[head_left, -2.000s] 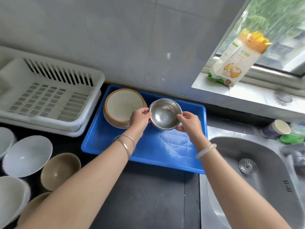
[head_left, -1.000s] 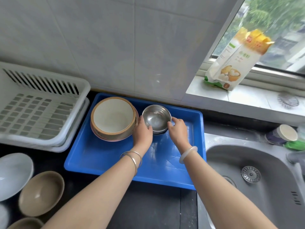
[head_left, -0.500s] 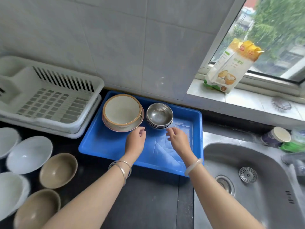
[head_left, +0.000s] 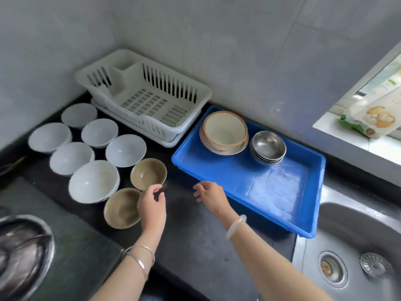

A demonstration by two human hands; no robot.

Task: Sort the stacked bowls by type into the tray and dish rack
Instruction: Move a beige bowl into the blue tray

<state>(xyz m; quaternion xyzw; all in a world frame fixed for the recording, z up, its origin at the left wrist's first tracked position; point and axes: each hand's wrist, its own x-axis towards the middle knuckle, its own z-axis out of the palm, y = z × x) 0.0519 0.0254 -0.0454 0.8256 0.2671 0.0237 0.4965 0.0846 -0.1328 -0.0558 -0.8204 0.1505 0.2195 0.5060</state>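
Observation:
A blue tray (head_left: pixel 282 192) holds a cream bowl with a tan rim (head_left: pixel 224 129) on a plate and a stack of steel bowls (head_left: pixel 268 147). The white dish rack (head_left: pixel 149 98) stands behind, with nothing in it. Two olive-brown bowls sit on the dark counter, one (head_left: pixel 147 173) behind the other (head_left: pixel 121 208). Several white bowls (head_left: pixel 93 181) lie to their left. My left hand (head_left: pixel 152 203) hovers between the two brown bowls, fingers curled and holding nothing. My right hand (head_left: pixel 211 195) is open just left of the tray's front corner.
A steel sink (head_left: pixel 358 246) with drain strainers lies at the right. A metal pot or wok (head_left: pixel 19 253) sits at the lower left. A food bag (head_left: pixel 375 114) leans on the window sill. Tiled walls close off the back corner.
Both hands set the steel bowl on the stack in the tray, let go, and drew back left over the counter. The view swung left, showing the bowls on the counter.

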